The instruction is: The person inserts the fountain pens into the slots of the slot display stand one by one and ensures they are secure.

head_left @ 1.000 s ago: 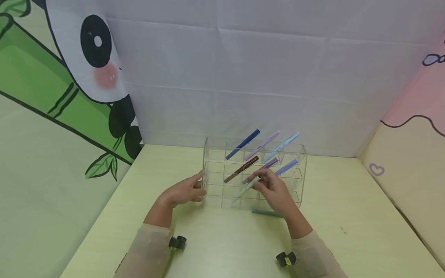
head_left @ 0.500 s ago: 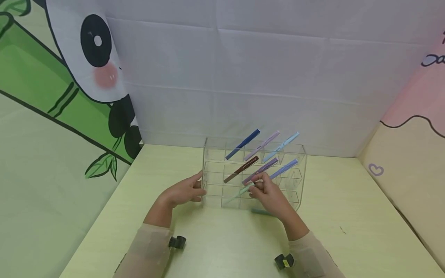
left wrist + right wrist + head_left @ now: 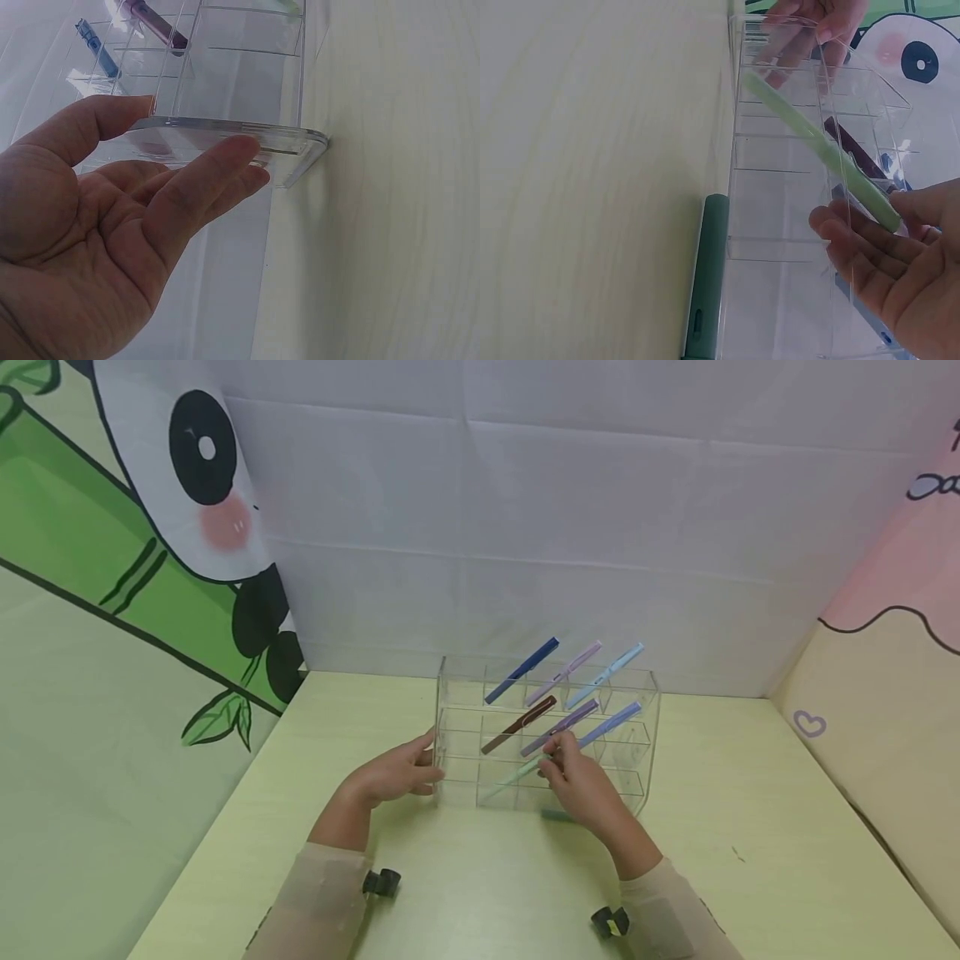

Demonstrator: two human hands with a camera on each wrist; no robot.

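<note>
A clear acrylic pen holder (image 3: 457,768) with stepped rows of compartments stands on the table. My right hand (image 3: 588,789) pinches a light green pen (image 3: 513,777) near its upper end, between thumb and fingers. The pen slants down to the left, its lower end within the front row in the head view. My left hand (image 3: 397,777) rests against the holder's left side, thumb and fingers at the clear side panel (image 3: 225,127). A dark green pen (image 3: 711,277) lies on the table along the holder's front edge, partly hidden by my right hand in the head view.
Dark blue (image 3: 522,670), lilac (image 3: 564,674) and light blue (image 3: 606,677) pens slant in the back row. Brown (image 3: 519,725), purple (image 3: 559,728) and periwinkle (image 3: 611,724) pens fill part of the middle row. A white cloth wall (image 3: 480,527) stands behind.
My right hand has moved slightly left and down, and the light green pen has moved lower left into the front row. My left hand and the holder have stayed put.
</note>
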